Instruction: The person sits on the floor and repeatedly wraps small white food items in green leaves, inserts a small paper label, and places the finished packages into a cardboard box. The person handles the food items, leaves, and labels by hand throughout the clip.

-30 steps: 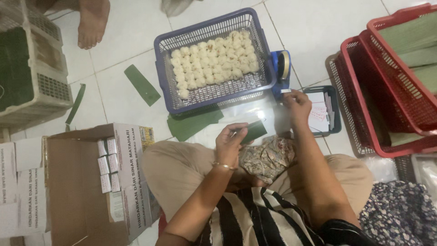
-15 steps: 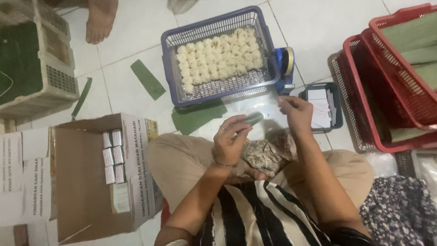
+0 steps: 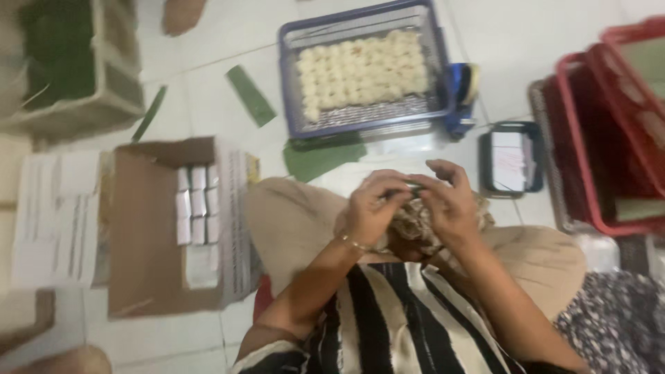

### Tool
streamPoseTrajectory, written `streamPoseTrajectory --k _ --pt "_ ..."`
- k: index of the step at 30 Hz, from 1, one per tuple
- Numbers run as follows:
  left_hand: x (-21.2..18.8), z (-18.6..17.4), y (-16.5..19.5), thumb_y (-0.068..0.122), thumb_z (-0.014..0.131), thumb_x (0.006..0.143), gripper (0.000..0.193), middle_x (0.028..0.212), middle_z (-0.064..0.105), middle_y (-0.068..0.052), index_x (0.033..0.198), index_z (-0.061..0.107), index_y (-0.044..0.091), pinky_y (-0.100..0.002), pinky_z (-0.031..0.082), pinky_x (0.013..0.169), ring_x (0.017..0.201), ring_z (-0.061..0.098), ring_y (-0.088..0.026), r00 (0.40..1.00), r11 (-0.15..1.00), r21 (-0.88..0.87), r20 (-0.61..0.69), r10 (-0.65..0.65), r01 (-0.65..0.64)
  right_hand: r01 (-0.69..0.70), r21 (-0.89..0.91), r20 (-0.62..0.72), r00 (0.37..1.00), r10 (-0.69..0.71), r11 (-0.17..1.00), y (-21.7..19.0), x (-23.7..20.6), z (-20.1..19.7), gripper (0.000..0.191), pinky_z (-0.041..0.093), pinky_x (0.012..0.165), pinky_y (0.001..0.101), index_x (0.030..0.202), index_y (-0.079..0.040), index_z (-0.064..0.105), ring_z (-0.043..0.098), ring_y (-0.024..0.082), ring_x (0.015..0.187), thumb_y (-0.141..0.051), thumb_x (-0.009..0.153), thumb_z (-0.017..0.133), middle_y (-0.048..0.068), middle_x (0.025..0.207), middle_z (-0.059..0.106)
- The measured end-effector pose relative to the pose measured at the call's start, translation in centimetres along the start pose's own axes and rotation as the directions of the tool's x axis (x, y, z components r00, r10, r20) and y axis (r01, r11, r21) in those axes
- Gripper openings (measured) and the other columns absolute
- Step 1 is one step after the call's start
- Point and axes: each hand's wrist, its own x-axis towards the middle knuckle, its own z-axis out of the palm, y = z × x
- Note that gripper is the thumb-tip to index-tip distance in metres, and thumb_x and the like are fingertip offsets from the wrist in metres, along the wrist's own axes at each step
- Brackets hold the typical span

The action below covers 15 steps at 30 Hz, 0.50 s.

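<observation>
Right now your left hand point(image 3: 370, 208) and your right hand point(image 3: 450, 201) meet over your lap, fingertips pinched together on a small dark-green piece point(image 3: 413, 188) held between them; the blur hides just what it is, though both sets of fingers are curled narrow around it. Beneath your hands a crumpled patterned cloth point(image 3: 415, 225) lies on your knees. Far from you, straight ahead, a blue wire basket point(image 3: 433, 83) sits on the white tiled floor point(image 3: 222, 104), filled with pale round food pieces point(image 3: 360, 69). A flat green leaf sheet point(image 3: 322, 158) lies on the floor between that basket and your knee, and a narrow leaf strip point(image 3: 251, 95) lies further left. At your left an open cardboard box point(image 3: 145, 228) holds small white packets point(image 3: 194, 204). At your right stand stacked red baskets point(image 3: 609, 138), with a small dark tray point(image 3: 485, 163) just beside them, near your right hand.
</observation>
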Motion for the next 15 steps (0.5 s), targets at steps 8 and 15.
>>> streamPoseTrajectory --k 8,15 --pt "-3.1 -6.5 3.7 0.019 0.078 0.091 0.044 0.129 0.065 -0.014 0.131 0.063 0.009 -0.033 0.059 0.102 0.120 0.066 -0.025 0.990 0.991 0.132 0.140 0.019 -0.037 -0.483 0.556 0.413 0.867 0.280 0.676 -1.7 -0.5 2.9 0.053 0.053 0.096 0.0347 0.136 0.000 0.061 0.063 0.023 0.115 -0.008 0.086 0.074 0.012 0.124 0.066" --pt "-6.7 -17.1 5.1 0.019 0.076 0.085 0.044 0.112 0.073 -0.012 0.123 0.057 0.012 -0.036 0.064 0.058 0.075 0.074 -0.024 0.852 0.821 0.229 -0.100 -0.515 0.523 -0.345 0.509 0.458 0.884 0.091 0.788 -7.7 1.3 7.7 0.093 0.060 0.088 0.0390 0.164 -0.013 0.027 0.055 0.029 0.126 -0.026 0.086 0.075 0.016 0.156 0.038"
